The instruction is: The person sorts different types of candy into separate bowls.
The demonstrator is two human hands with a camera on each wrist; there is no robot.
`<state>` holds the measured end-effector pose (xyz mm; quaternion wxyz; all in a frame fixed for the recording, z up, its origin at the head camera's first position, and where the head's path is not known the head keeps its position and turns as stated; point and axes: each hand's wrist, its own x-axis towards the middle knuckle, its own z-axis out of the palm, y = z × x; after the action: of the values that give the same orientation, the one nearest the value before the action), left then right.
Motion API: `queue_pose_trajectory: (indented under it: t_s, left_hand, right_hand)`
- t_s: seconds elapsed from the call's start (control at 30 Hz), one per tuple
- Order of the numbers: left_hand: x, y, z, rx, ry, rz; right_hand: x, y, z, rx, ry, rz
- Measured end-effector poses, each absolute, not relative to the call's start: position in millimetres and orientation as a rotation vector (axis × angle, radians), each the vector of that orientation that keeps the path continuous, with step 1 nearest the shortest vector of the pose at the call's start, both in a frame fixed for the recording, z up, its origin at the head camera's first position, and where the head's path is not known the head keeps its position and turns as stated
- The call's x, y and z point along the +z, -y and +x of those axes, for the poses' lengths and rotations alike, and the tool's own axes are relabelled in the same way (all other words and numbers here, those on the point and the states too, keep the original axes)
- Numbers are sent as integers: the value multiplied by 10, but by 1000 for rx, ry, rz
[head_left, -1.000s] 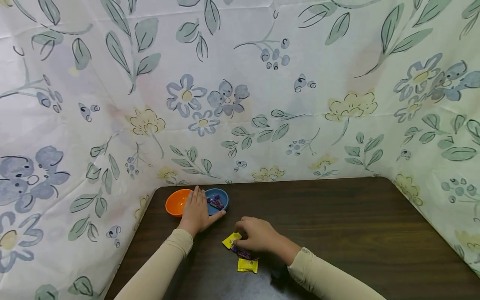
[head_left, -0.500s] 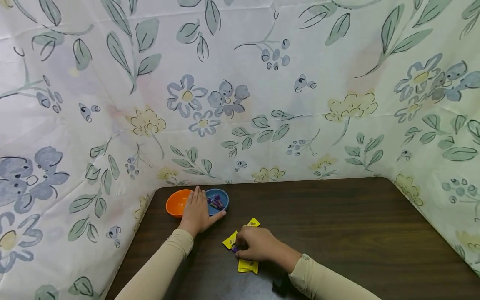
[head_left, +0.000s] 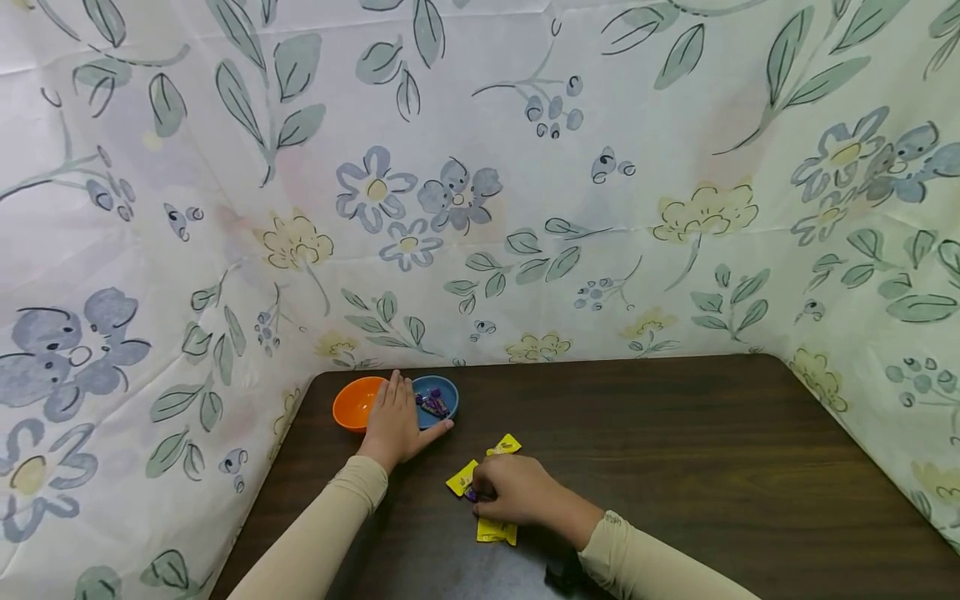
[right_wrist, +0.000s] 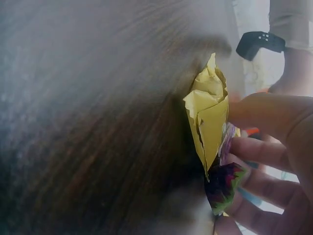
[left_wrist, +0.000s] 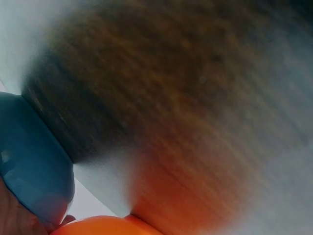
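Observation:
My left hand [head_left: 393,425] lies with straight fingers against the orange bowl [head_left: 347,408] and the blue bowl [head_left: 450,392], thumb spread along the blue one's near side. Several purple-wrapped candies [head_left: 435,404] are in the blue bowl. Near the table's front, my right hand [head_left: 517,492] curls over a small group of candies and pinches a purple-wrapped candy [right_wrist: 226,144], mostly hidden in the head view. Around its fingers lie yellow-wrapped candies: one left [head_left: 462,478], one behind [head_left: 504,444], one in front [head_left: 497,532]. A twisted purple wrapper end [right_wrist: 224,186] shows beside a yellow packet [right_wrist: 212,122].
The dark wooden table [head_left: 675,450] extends to the right of the candies. A floral cloth [head_left: 525,208] hangs behind the table and down both sides. Below the right cuff is a small black object [head_left: 562,575]; another black device [right_wrist: 259,43] sits on the other wrist.
My right hand has shifted slightly toward the front, uncovering the back yellow candy and covering the purple one it reaches. For the last half second both hands have stayed nearly still.

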<state>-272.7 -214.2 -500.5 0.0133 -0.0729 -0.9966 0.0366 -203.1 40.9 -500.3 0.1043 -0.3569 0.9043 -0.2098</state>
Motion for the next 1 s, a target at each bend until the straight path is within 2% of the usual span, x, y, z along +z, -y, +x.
queue_pose_trajectory:
  t_s: [1.0]
  left_hand:
    - [-4991, 2127, -2720, 164, 3118, -221]
  right_hand:
    - [-5038, -559, -1938, -665, -2698, -983]
